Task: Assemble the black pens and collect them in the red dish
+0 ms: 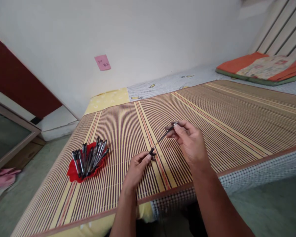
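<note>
A thin dark pen refill (164, 135) slants between my two hands above the striped mat, with a short tan stretch near its lower end. My left hand (139, 166) pinches that lower end, where a small black piece (151, 151) shows at the fingertips. Higher up and to the right, my right hand (188, 140) is closed on the refill's other end. Something small and shiny shows at its thumb, too small to make out. To the left, several black-capped clear pens (92, 158) lie heaped in a red wavy-edged dish (72, 177).
The bamboo mat (118, 131) covers a bed with a checked sheet (158, 90). Folded orange and floral cloth (259, 67) lies at the far right. A pink note (103, 62) is on the wall behind. Pink cloth (5, 177) lies low at the left.
</note>
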A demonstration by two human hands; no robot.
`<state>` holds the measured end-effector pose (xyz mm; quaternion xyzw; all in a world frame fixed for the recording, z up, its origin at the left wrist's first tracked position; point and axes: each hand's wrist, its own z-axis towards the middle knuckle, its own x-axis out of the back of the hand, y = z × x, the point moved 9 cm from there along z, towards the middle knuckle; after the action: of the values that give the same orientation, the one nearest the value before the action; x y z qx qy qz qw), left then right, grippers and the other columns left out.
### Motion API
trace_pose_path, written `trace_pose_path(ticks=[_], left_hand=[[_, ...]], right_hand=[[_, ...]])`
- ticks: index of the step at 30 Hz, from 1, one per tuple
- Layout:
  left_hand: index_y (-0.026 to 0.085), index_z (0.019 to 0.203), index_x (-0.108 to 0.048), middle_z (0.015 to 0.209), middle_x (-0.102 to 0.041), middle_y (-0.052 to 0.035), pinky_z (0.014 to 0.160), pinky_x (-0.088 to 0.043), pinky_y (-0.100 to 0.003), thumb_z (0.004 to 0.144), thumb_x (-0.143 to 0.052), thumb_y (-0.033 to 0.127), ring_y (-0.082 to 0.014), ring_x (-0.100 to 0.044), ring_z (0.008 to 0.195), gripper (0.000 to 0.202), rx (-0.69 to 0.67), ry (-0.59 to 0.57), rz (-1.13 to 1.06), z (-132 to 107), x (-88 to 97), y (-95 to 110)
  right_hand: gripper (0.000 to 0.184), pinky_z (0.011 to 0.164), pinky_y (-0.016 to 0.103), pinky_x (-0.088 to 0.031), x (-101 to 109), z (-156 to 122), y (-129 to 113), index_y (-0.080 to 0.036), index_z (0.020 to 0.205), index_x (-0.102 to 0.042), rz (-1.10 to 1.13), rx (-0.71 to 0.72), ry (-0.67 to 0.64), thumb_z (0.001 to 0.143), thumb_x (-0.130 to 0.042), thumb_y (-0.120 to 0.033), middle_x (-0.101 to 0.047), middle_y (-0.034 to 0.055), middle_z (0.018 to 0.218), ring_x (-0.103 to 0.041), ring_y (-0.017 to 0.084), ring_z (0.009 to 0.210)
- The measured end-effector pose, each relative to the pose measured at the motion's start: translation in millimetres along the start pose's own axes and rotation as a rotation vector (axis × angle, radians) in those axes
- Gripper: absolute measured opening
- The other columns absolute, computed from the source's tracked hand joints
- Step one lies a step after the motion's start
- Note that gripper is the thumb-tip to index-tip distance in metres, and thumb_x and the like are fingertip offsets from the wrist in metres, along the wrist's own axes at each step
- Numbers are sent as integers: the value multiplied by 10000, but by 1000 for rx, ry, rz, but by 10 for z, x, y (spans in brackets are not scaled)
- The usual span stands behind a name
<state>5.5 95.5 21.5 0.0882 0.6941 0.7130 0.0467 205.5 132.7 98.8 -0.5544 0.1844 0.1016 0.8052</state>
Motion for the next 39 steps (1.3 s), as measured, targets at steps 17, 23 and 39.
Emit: trace_pose_path(ticks=[17, 23, 39], left_hand=[[175, 1047, -774, 878, -697, -50, 772, -405, -265, 912, -663, 409, -171, -551, 797, 292, -5, 32, -31, 13, 26, -47], [179, 1050, -773, 881, -700, -49, 771, -412, -270, 915, -659, 411, -176, -570, 804, 292, -3, 25, -29, 11, 20, -35], [176, 1065, -760, 876, -700, -55, 752, -437, -272, 926, -647, 407, -167, -581, 773, 292, 7, -9, -21, 19, -11, -102]], right_hand=[[113, 728, 331, -622, -44, -13, -75, -216, 964, -675, -46, 59, -83, 905, -672, -312, -736, 31, 910, -700, 139, 717], [112, 736, 339, -624, -71, -34, -123, -217, 995, -677, -93, 81, -128, 924, -653, -300, -743, 40, 938, -710, 149, 741], [124, 725, 309, -622, -13, 7, 46, -214, 949, -679, -23, -35, -107, 884, -703, -317, -746, 29, 923, -699, 125, 703]])
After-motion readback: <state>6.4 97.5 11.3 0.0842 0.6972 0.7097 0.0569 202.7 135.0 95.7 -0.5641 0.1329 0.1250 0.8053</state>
